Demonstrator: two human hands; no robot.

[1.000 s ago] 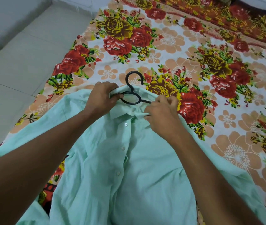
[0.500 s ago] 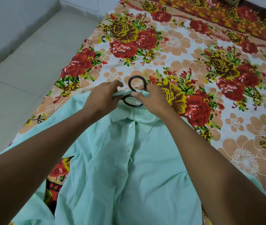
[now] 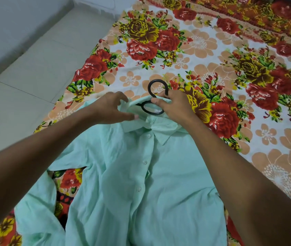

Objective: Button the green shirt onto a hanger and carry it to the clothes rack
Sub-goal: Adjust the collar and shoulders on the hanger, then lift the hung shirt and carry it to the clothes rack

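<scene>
Centrally, the black hanger (image 3: 156,103) is gripped by the right hand (image 3: 172,106) above the green shirt (image 3: 141,174) (buttoned); the left hand (image 3: 110,108) is spread loosely beside its collar.

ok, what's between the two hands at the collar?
Head view: the hanger neck and ring, over the green shirt collar, between left hand and right hand.

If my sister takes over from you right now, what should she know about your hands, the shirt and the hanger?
Right hand: grips the black hanger at its neck, just under the hook.
Left hand: fingers spread, touching the collar on its side, gripping nothing.
Green shirt: flat on the flowered bedsheet, front buttoned, hanger inside the collar.
Done: buttoning and hanger fitting, as far as can be seen.
Left: lift by the hook and carry to the rack, which is not in view.
</scene>
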